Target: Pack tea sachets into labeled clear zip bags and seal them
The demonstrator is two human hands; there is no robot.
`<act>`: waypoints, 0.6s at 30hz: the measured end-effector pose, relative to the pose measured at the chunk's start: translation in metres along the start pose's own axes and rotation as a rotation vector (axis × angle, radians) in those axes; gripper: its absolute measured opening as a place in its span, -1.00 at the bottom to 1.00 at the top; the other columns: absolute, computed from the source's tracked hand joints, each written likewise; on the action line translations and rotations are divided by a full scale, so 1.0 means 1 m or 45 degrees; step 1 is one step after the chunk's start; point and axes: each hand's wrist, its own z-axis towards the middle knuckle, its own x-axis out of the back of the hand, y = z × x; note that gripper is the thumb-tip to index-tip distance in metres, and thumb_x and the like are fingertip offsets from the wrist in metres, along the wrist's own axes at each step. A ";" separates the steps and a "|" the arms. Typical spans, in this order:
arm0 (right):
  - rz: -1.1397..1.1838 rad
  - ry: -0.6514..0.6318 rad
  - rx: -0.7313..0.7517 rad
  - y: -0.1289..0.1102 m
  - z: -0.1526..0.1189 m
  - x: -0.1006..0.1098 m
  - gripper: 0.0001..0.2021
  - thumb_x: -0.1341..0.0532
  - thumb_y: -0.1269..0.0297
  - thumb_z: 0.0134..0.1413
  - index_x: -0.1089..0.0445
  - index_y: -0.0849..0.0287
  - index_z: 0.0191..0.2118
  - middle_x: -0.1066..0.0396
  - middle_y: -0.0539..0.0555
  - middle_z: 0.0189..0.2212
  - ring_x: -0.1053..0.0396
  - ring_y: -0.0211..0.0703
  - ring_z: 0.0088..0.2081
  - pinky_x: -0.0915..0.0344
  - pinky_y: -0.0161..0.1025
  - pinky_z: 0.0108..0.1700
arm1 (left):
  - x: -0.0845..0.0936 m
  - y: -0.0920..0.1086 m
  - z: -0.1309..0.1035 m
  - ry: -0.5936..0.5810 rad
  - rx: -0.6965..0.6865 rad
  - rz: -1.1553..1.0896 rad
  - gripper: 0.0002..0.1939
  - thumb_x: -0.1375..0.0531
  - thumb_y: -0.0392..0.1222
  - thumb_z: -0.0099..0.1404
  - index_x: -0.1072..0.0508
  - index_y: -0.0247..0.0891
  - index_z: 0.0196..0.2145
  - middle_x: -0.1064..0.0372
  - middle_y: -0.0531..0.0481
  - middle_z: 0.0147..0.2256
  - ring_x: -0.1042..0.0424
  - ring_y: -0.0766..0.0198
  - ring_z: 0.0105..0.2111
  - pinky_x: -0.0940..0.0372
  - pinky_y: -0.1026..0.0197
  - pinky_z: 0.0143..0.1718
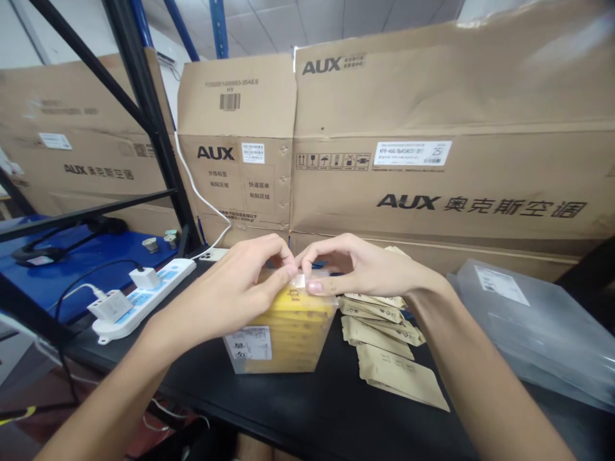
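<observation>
Nearest me, on the black table [298,410], I see a clear bag of yellow packets [283,330] standing upright with a white label low on its front. My left hand [240,291] rests on its top, fingers curled, thumb and forefinger pinched on a small piece of tape [300,280] at the bag's mouth. My right hand [358,269] meets it there, its fingertips closed on the same tape. Just right of the bag lie tan pouches [389,349] in a loose fan. Left sits a white power strip [144,294]. Behind stand cardboard boxes [432,160].
</observation>
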 end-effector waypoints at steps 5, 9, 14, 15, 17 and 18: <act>0.042 -0.006 0.064 0.003 0.001 0.002 -0.78 -0.53 0.14 0.11 -0.62 0.15 -0.23 -0.61 0.10 -0.02 -0.51 0.00 0.08 -0.39 -0.05 0.18 | 0.000 -0.002 0.003 -0.060 0.007 0.014 -0.78 -0.14 -0.01 0.50 -0.50 -0.12 -0.25 -0.49 0.00 -0.26 -0.46 0.13 -0.34 -0.28 0.09 -0.34; 0.073 0.016 0.068 0.004 0.001 0.002 -0.79 -0.54 0.14 0.09 -0.65 0.14 -0.24 -0.63 0.12 -0.03 -0.54 0.03 0.07 -0.41 -0.02 0.17 | -0.001 -0.006 0.006 -0.066 -0.014 -0.023 -0.77 -0.15 -0.01 0.50 -0.52 -0.12 -0.25 -0.49 -0.03 -0.18 -0.49 0.10 -0.24 -0.32 0.05 -0.22; 0.097 0.032 0.041 0.008 0.001 0.003 -0.79 -0.56 0.19 0.05 -0.64 0.15 -0.26 -0.62 0.09 -0.13 -0.54 -0.01 0.00 -0.43 -0.05 0.12 | -0.002 -0.006 0.008 -0.043 0.018 -0.075 -0.86 -0.23 -0.09 0.43 -0.58 -0.10 -0.27 -0.55 0.00 -0.21 -0.51 0.08 -0.20 -0.32 0.03 -0.16; 0.102 0.035 0.019 0.009 0.001 0.003 -0.79 -0.56 0.19 0.05 -0.63 0.15 -0.26 -0.61 0.08 -0.14 -0.53 -0.03 -0.03 -0.43 -0.06 0.09 | -0.002 -0.005 0.008 -0.034 0.014 -0.091 -0.89 -0.24 -0.13 0.41 -0.58 -0.10 -0.26 -0.56 0.01 -0.21 -0.52 0.09 -0.19 -0.33 0.03 -0.16; 0.104 0.046 -0.020 0.009 0.001 0.003 -0.78 -0.56 0.19 0.04 -0.62 0.16 -0.26 -0.58 0.06 -0.18 -0.51 -0.07 -0.10 -0.44 -0.09 0.03 | -0.002 -0.003 0.008 -0.028 -0.007 -0.108 -0.92 -0.25 -0.21 0.38 -0.58 -0.10 -0.23 -0.57 0.04 -0.21 -0.52 0.11 -0.18 -0.33 0.05 -0.13; 0.104 0.053 -0.032 0.009 0.001 0.003 -0.77 -0.56 0.19 0.03 -0.61 0.16 -0.26 -0.57 0.06 -0.19 -0.50 -0.08 -0.12 -0.44 -0.09 0.01 | -0.001 -0.002 0.008 -0.029 -0.024 -0.109 -0.90 -0.25 -0.25 0.37 -0.59 -0.11 -0.23 -0.58 0.04 -0.20 -0.52 0.13 -0.17 -0.33 0.06 -0.11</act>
